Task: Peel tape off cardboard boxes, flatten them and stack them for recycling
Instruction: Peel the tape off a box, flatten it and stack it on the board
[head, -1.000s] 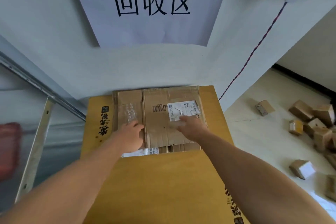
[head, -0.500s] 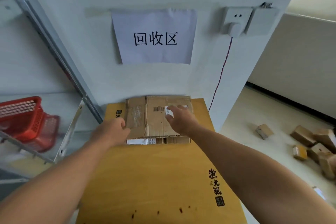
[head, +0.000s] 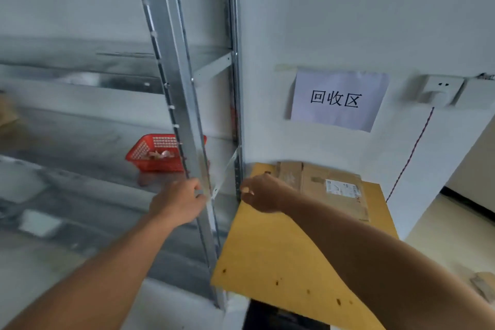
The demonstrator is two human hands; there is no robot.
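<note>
lying beside right hand (head: 263,193): flattened cardboard (head: 321,195) | left hand (head: 178,202), right hand: relaxed, empty

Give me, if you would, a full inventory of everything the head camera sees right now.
flattened cardboard: one flat stack, brown, on the table's far end against the wall
shipping label: one, white, on top of the cardboard
table: one, yellow, right of the rack
paper sign: one, white with black characters, taped to the wall
wall socket: one, white, right of the sign
cord: one, dark red, hanging below the socket
metal rack: one, silver, left
basket: one, red, on a rack shelf
left hand: at the rack's front upright, fingers curled
right hand: over the table's far left corner, loosely curled, nothing seen in it
</note>
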